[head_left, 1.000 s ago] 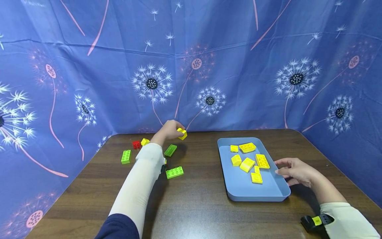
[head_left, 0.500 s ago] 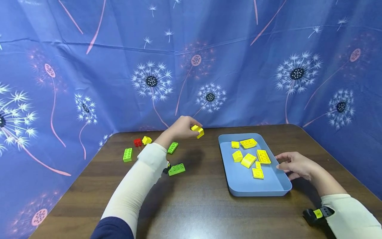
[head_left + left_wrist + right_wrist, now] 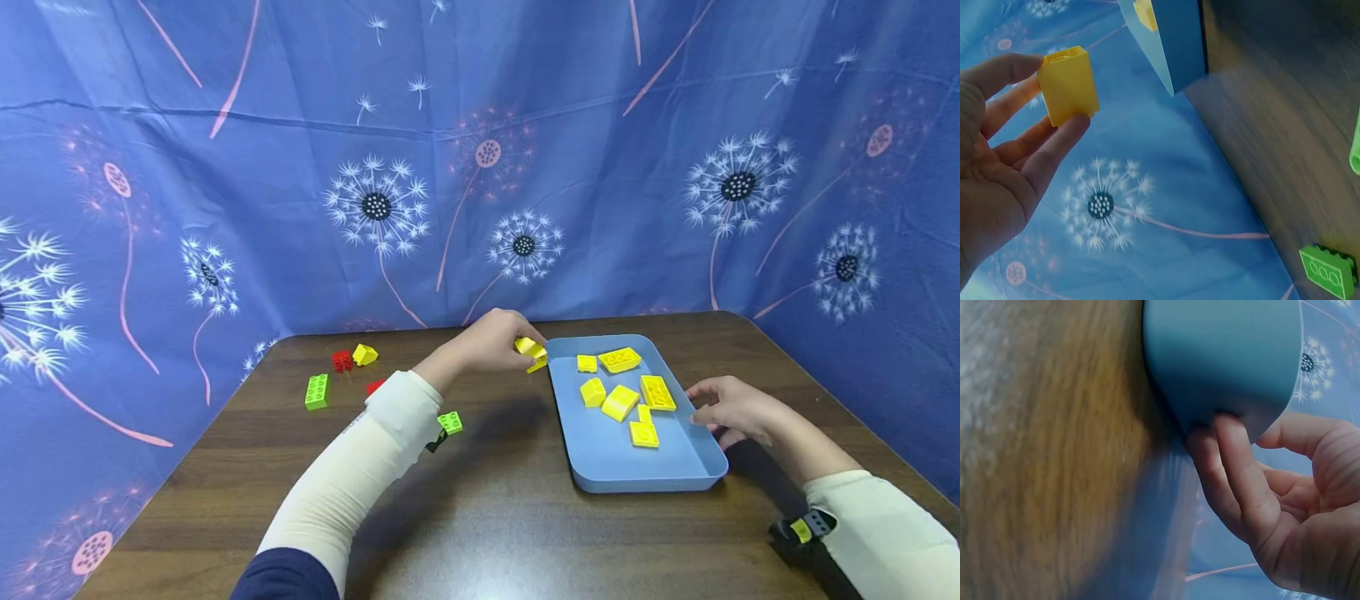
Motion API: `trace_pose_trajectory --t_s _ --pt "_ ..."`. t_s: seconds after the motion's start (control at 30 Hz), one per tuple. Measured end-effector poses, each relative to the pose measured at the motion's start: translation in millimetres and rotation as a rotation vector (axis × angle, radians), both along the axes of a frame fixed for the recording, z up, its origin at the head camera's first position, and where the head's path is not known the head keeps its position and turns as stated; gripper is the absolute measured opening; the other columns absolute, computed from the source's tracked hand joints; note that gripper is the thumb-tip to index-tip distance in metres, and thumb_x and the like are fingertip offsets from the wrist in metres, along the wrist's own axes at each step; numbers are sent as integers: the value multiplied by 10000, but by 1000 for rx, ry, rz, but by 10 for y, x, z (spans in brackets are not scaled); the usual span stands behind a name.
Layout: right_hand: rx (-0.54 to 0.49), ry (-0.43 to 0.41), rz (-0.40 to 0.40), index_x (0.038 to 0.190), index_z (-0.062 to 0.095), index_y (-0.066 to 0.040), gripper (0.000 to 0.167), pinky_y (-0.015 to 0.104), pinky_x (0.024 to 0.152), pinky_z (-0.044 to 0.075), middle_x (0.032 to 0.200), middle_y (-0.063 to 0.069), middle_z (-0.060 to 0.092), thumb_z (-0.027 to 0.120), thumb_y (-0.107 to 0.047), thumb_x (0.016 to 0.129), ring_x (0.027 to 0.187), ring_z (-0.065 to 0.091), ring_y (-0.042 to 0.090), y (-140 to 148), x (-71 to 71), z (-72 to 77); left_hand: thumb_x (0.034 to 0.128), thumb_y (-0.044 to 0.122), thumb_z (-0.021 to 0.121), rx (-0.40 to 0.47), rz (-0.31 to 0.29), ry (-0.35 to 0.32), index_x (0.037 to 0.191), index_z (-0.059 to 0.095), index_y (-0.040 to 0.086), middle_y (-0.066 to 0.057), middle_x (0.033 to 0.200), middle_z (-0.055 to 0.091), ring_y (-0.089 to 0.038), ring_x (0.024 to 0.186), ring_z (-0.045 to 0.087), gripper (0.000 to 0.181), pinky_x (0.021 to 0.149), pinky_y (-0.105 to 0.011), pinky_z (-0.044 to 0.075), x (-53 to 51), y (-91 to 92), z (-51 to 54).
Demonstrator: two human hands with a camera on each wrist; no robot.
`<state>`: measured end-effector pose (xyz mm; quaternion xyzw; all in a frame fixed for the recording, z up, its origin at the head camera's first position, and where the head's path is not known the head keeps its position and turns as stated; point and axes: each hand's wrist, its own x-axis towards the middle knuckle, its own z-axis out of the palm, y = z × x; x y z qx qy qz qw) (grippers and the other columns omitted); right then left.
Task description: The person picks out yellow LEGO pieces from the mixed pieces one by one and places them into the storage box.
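My left hand [image 3: 491, 340] pinches a yellow toy building block [image 3: 532, 352] between thumb and fingers, just off the left rim of a blue tray [image 3: 607, 462]. In the left wrist view the same yellow block [image 3: 1067, 87] shows a flat side and a hollow or recessed end. Several yellow blocks lie apart inside the tray, among them an upturned brick [image 3: 657, 392] and a curved block [image 3: 620, 402]. At the tray's right side my right hand [image 3: 738, 408] grips the wall, the thumb at the rim and the fingers [image 3: 1241, 465] against the outer face.
On the left of the wooden table [image 3: 480, 517] lie a red brick [image 3: 342, 360], a yellow block [image 3: 365, 355], a green brick [image 3: 317, 392] and another green brick [image 3: 451, 422]. The left forearm partly covers a red piece [image 3: 376, 386]. A blue patterned cloth [image 3: 450, 167] hangs behind.
My left hand has carried the yellow block rightward from the back middle of the table to the tray's left rim. My right hand stays at the tray's right side.
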<state>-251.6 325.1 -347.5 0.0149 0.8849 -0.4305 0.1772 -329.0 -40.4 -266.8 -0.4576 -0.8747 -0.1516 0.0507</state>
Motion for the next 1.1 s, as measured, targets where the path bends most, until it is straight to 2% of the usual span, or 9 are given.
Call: trace_pose_trajectory --t_s 0.1,0.23,0.37,0.53,0.67,0.9,1.1 --pt "29 15 -1 1338 327 206 647 428 627 579 949 193 592 635 -14 814 751 614 229 -37 4 9 851 146 709 -26 -18 16 1118 744 103 -19 1059 702 -125 963 597 272 775 -230 469 11 65 -5" --pt "79 35 5 1328 334 211 656 431 617 579 896 166 593 650 20 785 746 602 232 -86 17 40 852 149 710 -53 -40 14 1120 742 92 -22 1053 701 -130 962 593 275 775 -232 473 21 165 -7" --pt "142 41 18 1312 352 217 654 422 605 578 900 166 601 674 40 772 769 616 229 -111 9 77 861 160 705 -77 -60 13 1135 739 109 -9 1065 699 -118 956 585 280 771 -210 463 22 295 -31" --pt "161 36 25 1300 360 221 635 428 603 577 935 194 611 670 60 770 806 642 248 -106 6 112 864 163 710 -101 -99 -15 1159 728 92 -3 1078 706 -94 879 573 304 743 -190 447 15 487 -91" --pt "162 38 24 1297 361 219 631 432 599 576 946 206 609 672 69 769 815 647 257 -103 18 121 862 179 715 -132 -106 -38 1169 725 96 19 1066 716 -82 816 549 319 712 -177 434 21 645 -176" --pt "169 44 16 1292 370 219 631 426 590 576 940 210 603 677 64 763 796 644 251 -121 42 113 855 165 724 -173 -100 -97 1162 733 117 44 1130 703 -44 939 583 311 767 -145 443 85 848 -373" --pt "169 43 17 1290 371 220 619 431 593 576 940 205 607 672 63 772 800 649 259 -129 53 102 859 174 727 -301 -141 -131 1144 739 155 85 1116 690 -38 880 536 286 765 -149 420 172 964 -509"
